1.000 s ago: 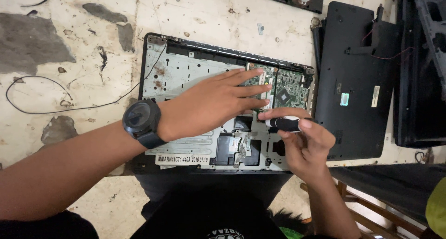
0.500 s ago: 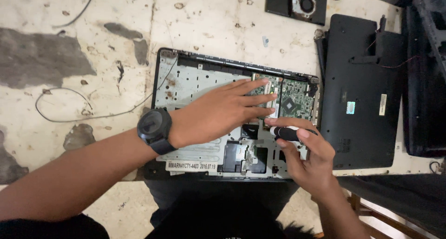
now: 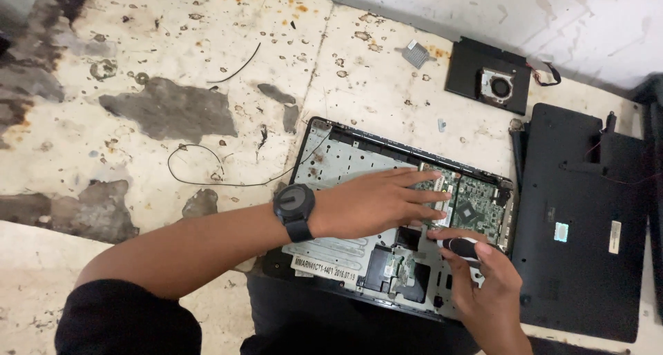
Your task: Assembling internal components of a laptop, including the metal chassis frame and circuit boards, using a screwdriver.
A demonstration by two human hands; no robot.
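Note:
An opened laptop base (image 3: 331,163) lies on a stained worktop, its silver inner frame and green circuit board (image 3: 478,210) exposed. My left hand (image 3: 376,203), with a dark watch on the wrist, lies flat on the frame, fingers spread toward the circuit board. My right hand (image 3: 483,282) grips a screwdriver with a black and white handle (image 3: 459,245), held just below the board at the base's right side. The screwdriver's tip is hidden by my fingers.
A black laptop cover (image 3: 580,217) lies to the right of the base. A black fan module (image 3: 492,84) sits at the back right, a small metal part (image 3: 416,54) near it. A loose thin black wire (image 3: 207,168) curls left of the base.
The view has shifted, so the laptop sits lower and more to the right in frame. Both hands keep the same pose on the base.

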